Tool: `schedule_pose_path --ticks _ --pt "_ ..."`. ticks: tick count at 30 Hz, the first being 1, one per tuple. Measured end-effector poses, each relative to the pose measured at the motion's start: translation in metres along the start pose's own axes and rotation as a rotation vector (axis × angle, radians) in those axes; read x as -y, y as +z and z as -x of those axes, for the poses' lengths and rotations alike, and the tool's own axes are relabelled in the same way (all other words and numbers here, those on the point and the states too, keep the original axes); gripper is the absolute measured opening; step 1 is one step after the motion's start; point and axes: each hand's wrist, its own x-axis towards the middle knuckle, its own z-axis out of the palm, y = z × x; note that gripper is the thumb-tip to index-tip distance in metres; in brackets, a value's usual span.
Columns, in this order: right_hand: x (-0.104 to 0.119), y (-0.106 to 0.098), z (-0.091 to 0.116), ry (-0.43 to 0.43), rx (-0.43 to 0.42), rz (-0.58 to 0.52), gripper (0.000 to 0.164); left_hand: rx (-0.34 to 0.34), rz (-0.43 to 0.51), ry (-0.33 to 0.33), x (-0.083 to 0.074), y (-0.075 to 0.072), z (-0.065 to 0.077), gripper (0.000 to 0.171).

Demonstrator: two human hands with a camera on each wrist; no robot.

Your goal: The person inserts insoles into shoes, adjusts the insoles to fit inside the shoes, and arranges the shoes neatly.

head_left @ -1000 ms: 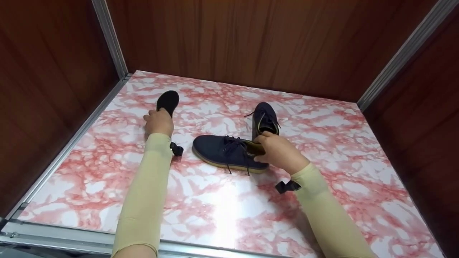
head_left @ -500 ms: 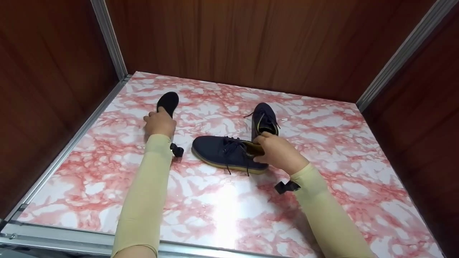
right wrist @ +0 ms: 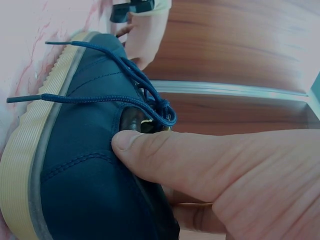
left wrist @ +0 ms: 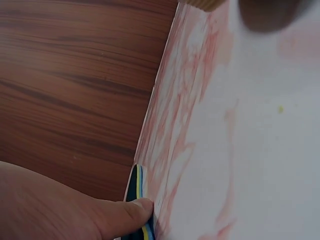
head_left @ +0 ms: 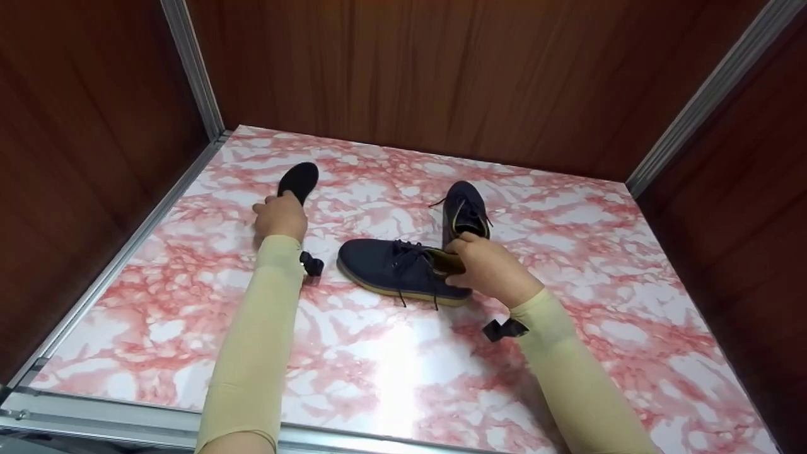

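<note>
In the head view my left hand (head_left: 280, 216) holds a black insole (head_left: 301, 178) by its near end, its rounded end pointing away. The left wrist view shows the thumb on this insole (left wrist: 139, 182), whose edge has yellow and blue layers. My right hand (head_left: 495, 268) grips a navy lace-up shoe (head_left: 372, 261) at its heel opening, toe to the left. In the right wrist view, the thumb presses the outer side of that shoe (right wrist: 90, 175); the other fingers are mostly hidden. Just behind it stands a second navy shoe (head_left: 463, 200), toe away from me, laces loose.
Everything is on a red-and-white marbled board (head_left: 353, 366). Dark wooden panels (head_left: 416, 75) rise at the back and both sides, with metal rails (head_left: 195, 69) at the corners. A metal edge (head_left: 120, 413) runs along the front.
The far end of the insole has shifted slightly to the right. The right hand and both shoes stay in place.
</note>
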Motion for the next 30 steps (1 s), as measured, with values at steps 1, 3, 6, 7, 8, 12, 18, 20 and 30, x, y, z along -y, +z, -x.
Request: schedule_pose_path --ticks 1,3,6,7,8,12,18,20,30 --pt "0.0002 0.0000 0.0001 0.000 -0.001 -0.002 0.050 0.000 0.001 0.003 0.0000 -0.0002 0.0005 0.047" --pt "0.0007 -0.0001 0.0007 -0.001 -0.003 -0.002 0.050 -0.003 0.003 0.010 -0.0001 -0.0005 0.0018 0.044" --pt "0.0007 -0.0001 0.0006 -0.003 -0.004 0.001 0.050 -0.010 0.010 0.017 -0.0004 -0.0010 0.0035 0.040" --pt "0.0006 -0.0001 0.0006 -0.002 -0.004 0.001 0.050 -0.010 0.008 0.019 -0.0006 -0.0011 0.0040 0.038" --pt "0.0004 0.0000 0.0005 -0.001 -0.004 0.001 0.050 -0.009 0.006 0.019 -0.0008 -0.0014 0.0043 0.037" --pt "-0.0001 0.0001 0.0006 -0.008 -0.010 -0.006 0.051 -0.013 -0.017 0.026 -0.0023 -0.0023 0.0046 0.036" --pt "-0.0017 0.0010 0.0001 -0.020 -0.017 -0.008 0.050 -0.029 -0.038 0.033 -0.0037 -0.0026 0.0048 0.042" --pt "-0.0020 0.0013 0.0000 -0.016 -0.016 -0.009 0.050 -0.037 -0.031 0.033 -0.0038 -0.0022 0.0048 0.041" --pt "-0.0016 0.0012 0.0001 -0.008 -0.015 -0.013 0.050 -0.055 -0.027 0.037 -0.0068 -0.0015 0.0053 0.045"
